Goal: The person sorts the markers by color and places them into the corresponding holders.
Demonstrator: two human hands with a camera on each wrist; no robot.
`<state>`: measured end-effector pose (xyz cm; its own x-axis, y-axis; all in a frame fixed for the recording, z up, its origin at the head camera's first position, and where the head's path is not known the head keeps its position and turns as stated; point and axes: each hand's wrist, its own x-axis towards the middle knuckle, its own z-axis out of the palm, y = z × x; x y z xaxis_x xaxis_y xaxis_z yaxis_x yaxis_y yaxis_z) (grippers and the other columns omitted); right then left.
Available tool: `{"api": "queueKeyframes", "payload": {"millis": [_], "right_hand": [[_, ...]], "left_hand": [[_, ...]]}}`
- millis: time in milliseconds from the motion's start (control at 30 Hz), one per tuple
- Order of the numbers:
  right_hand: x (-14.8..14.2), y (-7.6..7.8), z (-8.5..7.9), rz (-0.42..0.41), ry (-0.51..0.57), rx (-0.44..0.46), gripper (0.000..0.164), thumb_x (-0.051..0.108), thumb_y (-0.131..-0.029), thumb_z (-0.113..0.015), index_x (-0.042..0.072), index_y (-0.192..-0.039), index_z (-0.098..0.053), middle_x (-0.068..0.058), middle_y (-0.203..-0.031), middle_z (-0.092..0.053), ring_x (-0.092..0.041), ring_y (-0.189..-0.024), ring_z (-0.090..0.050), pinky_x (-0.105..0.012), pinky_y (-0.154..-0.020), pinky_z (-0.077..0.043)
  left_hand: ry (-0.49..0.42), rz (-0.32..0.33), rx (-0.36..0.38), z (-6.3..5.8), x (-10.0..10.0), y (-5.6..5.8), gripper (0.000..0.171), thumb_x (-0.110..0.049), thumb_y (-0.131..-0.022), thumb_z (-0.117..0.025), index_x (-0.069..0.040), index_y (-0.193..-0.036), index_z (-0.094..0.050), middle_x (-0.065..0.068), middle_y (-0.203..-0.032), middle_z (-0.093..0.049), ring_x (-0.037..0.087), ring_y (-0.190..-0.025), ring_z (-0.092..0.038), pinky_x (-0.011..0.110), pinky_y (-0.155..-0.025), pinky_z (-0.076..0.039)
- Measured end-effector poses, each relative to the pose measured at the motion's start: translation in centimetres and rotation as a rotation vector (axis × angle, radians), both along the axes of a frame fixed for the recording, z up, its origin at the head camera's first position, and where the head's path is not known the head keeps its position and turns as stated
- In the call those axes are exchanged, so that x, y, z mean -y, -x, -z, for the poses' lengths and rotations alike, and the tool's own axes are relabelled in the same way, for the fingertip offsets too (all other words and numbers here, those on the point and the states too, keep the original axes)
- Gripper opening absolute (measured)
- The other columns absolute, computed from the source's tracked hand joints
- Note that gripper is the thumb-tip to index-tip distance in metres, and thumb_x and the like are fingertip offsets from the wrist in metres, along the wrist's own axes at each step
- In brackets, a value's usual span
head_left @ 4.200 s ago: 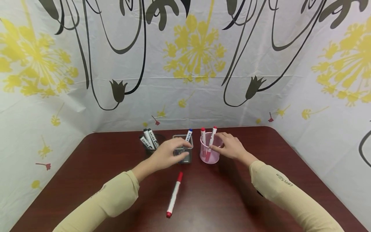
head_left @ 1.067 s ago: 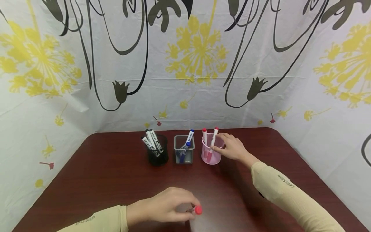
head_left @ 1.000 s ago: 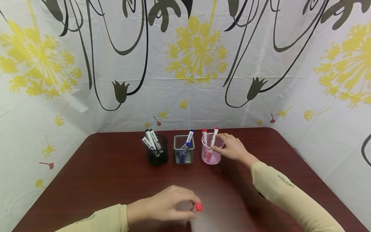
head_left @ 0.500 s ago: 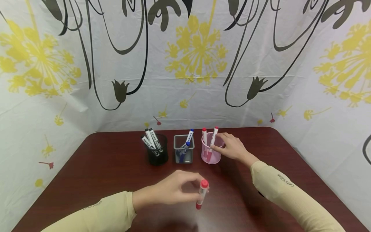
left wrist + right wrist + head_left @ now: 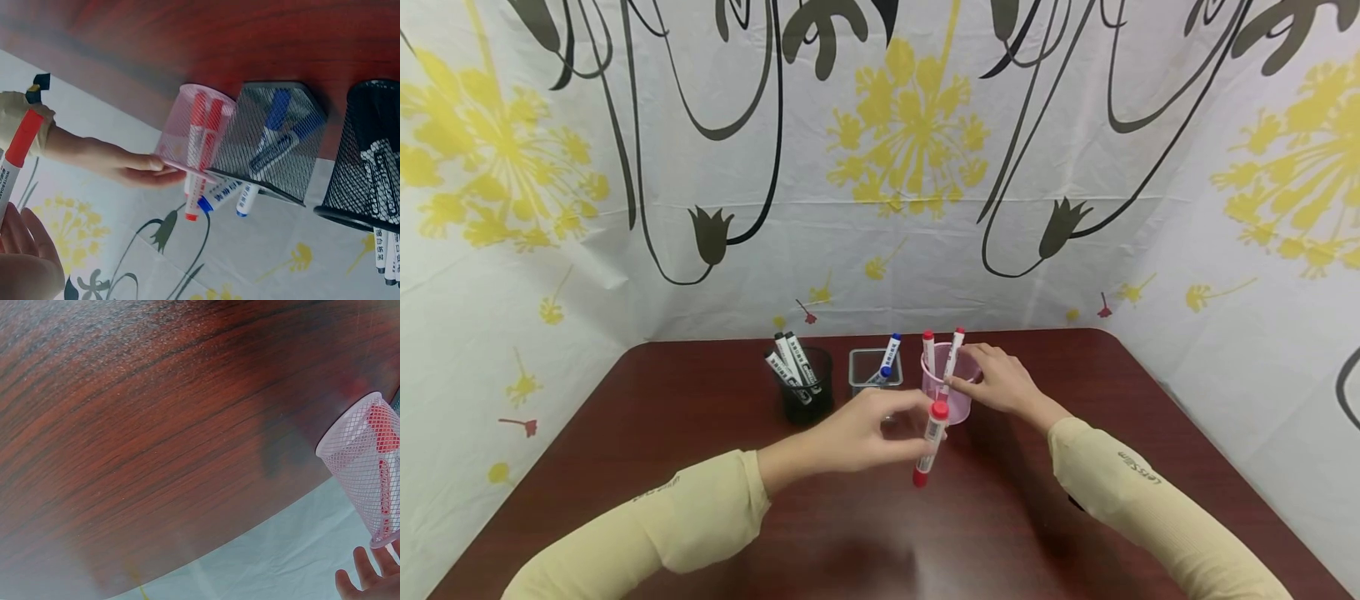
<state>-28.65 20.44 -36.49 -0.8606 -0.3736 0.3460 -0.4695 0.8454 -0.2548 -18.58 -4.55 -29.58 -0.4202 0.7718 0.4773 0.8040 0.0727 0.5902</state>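
Observation:
My left hand (image 5: 868, 429) pinches a red whiteboard marker (image 5: 931, 443) between thumb and fingers, in the air above the table. The marker is held near upright, slightly tilted, just in front of the pink mesh pen cup (image 5: 959, 408) in the head view. At that cup's rim is my right hand (image 5: 1000, 379), thumb on the near side and fingers on the far side, as the left wrist view also shows. Two red markers (image 5: 951, 354) stand inside the pink cup (image 5: 172, 134). In the right wrist view, fingertips (image 5: 362, 559) lie right at the rim.
Left of the pink cup stands a square dark mesh holder (image 5: 240, 119) with two blue markers (image 5: 275, 147). Further left is a round black mesh cup (image 5: 820, 400) with several black markers (image 5: 790, 358). A patterned curtain (image 5: 820, 250) hangs behind the dark red table (image 5: 662, 417).
My left hand lifted the red marker from the table, turned it upright and moved it forward toward the pink cup. The right hand stays at the cup's rim.

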Motion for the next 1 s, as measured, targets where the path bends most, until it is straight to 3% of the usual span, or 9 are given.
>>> {"api": "queueKeyframes", "payload": {"millis": [233, 467, 767, 1000], "right_hand": [[-0.1, 0.0, 0.0, -0.005, -0.009, -0.007, 0.062, 0.046, -0.077, -0.062, 0.004, -0.120, -0.051, -0.016, -0.117, -0.050, -0.029, -0.097, -0.049, -0.046, -0.077, -0.043], [-0.1, 0.0, 0.1, 0.008, 0.002, 0.023, 0.062, 0.048, -0.076, -0.061, 0.006, -0.121, -0.051, -0.015, -0.117, -0.050, -0.027, -0.095, -0.049, -0.045, -0.076, -0.044], [-0.1, 0.1, 0.0, 0.009, -0.003, 0.023, 0.064, 0.052, -0.077, -0.058, 0.006, -0.121, -0.051, -0.015, -0.117, -0.050, -0.028, -0.097, -0.049, -0.046, -0.078, -0.043], [-0.1, 0.1, 0.1, 0.003, -0.001, 0.024, 0.064, 0.052, -0.077, -0.058, 0.007, -0.121, -0.052, -0.014, -0.116, -0.051, -0.027, -0.097, -0.050, -0.046, -0.077, -0.044]], "left_hand": [[-0.022, -0.057, 0.057, -0.6, -0.3, 1.5, 0.023, -0.017, -0.080, -0.066, -0.013, -0.102, -0.058, -0.009, -0.084, -0.061, 0.003, -0.078, -0.055, 0.025, -0.066, -0.047], [-0.020, -0.097, 0.128, -1.0, -0.5, 2.7, 0.023, -0.019, -0.081, -0.065, -0.011, -0.101, -0.058, -0.008, -0.087, -0.061, 0.006, -0.081, -0.055, 0.025, -0.072, -0.047], [-0.038, -0.149, 0.139, -2.0, -1.0, 4.4, 0.026, -0.018, -0.082, -0.064, -0.010, -0.105, -0.057, -0.005, -0.090, -0.060, 0.006, -0.083, -0.055, 0.024, -0.072, -0.047], [-0.025, -0.203, 0.193, -4.8, -1.2, 3.2, 0.025, -0.006, -0.083, -0.061, 0.001, -0.106, -0.055, 0.008, -0.095, -0.060, 0.014, -0.087, -0.057, 0.026, -0.076, -0.046]]}}
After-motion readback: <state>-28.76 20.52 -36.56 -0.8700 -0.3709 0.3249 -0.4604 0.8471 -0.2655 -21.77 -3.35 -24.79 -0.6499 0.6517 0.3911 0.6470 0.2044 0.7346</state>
